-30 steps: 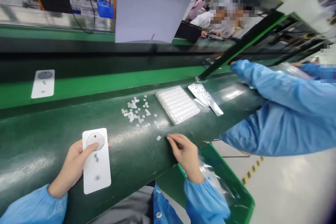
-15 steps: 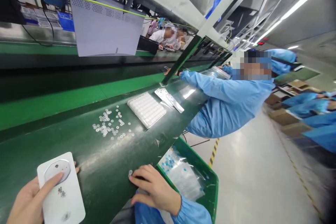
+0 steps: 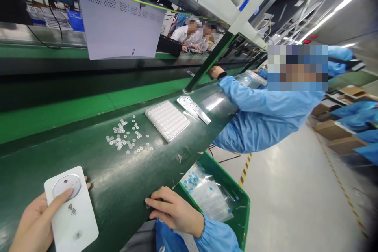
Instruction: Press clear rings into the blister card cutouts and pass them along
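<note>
Dozens of small, translucent, ring-shaped discs (image 3: 119, 141) lie scattered on the dark green table (image 3: 126, 181), left of a square, clear plastic tray (image 3: 157, 128). The left hand (image 3: 35, 220) grips a flat, white, rounded rectangular panel (image 3: 73, 220) over the table's near left part, thumb on its grey round plate (image 3: 62, 189). At the near edge, the right hand's (image 3: 178, 212) fingers curl loosely, one fingertip at a single clear disc (image 3: 147, 206); whether they pinch it, I cannot tell.

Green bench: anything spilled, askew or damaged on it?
Small translucent rings lie loosely scattered left of the compartmented tray, as if spilled, though possibly laid out. On the green bench, near its edge, a pale ragged patch could be wear or a scrap.
</note>
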The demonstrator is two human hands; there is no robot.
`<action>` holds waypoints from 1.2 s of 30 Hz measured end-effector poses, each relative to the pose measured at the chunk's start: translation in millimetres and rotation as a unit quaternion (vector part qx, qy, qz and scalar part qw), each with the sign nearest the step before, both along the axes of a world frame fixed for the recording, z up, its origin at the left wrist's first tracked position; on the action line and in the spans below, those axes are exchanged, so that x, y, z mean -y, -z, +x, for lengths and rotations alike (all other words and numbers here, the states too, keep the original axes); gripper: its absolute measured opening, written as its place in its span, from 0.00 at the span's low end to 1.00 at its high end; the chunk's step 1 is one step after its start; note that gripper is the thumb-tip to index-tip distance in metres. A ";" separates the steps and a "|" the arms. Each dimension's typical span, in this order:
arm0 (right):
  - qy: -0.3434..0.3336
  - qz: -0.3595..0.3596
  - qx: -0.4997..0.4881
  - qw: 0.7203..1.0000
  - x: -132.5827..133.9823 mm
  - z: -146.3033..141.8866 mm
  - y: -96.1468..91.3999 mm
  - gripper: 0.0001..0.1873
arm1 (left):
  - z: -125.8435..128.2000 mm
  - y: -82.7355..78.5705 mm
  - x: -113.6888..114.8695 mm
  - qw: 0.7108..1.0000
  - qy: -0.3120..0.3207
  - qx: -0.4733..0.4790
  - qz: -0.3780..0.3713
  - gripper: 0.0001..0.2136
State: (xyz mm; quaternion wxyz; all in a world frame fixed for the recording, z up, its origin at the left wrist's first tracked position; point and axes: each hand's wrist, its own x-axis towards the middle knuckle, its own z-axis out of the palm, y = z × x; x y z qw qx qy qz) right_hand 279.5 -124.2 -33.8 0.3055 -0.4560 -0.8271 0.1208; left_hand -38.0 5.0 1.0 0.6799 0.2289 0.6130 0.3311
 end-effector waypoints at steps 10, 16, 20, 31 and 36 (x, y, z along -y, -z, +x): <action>-0.013 -0.019 -0.048 0.999 2.3 1.0 0.0 0.12 | 2.3 -4.3 5.2 0.994 0.060 -0.039 0.087 0.39; 0.111 -0.280 -0.332 0.894 -36.1 -42.9 -27.1 0.21 | 8.6 5.9 19.6 0.935 0.099 -0.168 0.296 0.30; 0.070 -0.427 -0.350 0.831 -73.9 -80.2 -46.3 0.24 | 11.6 5.0 23.9 0.881 0.169 -0.209 0.390 0.08; 0.013 -0.551 -0.268 0.790 -105.8 -105.3 -65.8 0.28 | 6.0 17.2 29.8 0.864 0.190 -0.100 0.455 0.08; 0.017 -0.543 -0.292 0.787 -105.9 -111.5 -58.4 0.28 | 7.3 14.8 27.7 0.872 0.165 -0.100 0.450 0.07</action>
